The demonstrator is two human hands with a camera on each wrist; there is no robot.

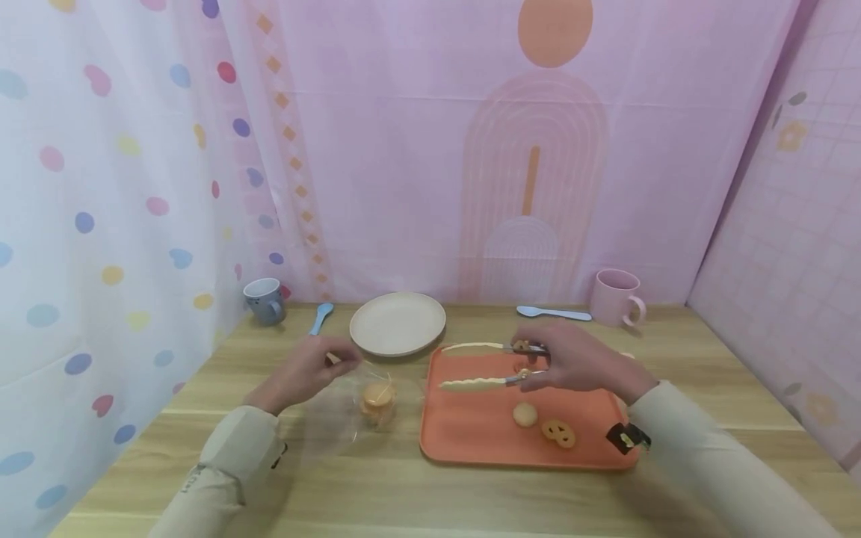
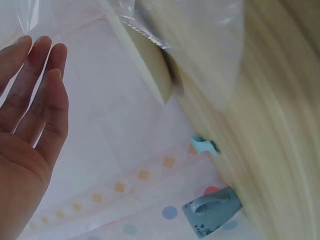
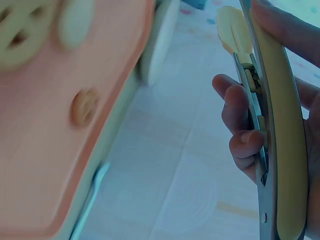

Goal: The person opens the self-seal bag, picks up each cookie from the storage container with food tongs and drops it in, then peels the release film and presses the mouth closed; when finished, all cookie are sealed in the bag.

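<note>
My left hand [image 1: 311, 373] pinches the top edge of a clear plastic bag [image 2: 215, 65] just left of the tray. Several round cookies [image 1: 378, 396] sit stacked inside the bag. My right hand [image 1: 575, 357] grips a pair of tongs [image 3: 287, 140] above the orange tray [image 1: 471, 444]. The tongs' cream-coloured tips [image 1: 474, 384] point left toward the bag, spread apart with nothing between them. On the tray lie a round cookie [image 1: 525, 415] and a pretzel-shaped cookie [image 1: 559, 433]. Another cookie [image 3: 85, 107] there is partly hidden under my right hand in the head view.
Behind the bag is a cream plate [image 1: 397, 323]. A blue spoon [image 1: 322, 317] and a grey-blue mug [image 1: 265, 300] stand to its left. At the back right are a light blue knife-like utensil [image 1: 554, 313] and a pink mug [image 1: 615, 297]. Curtains enclose the table.
</note>
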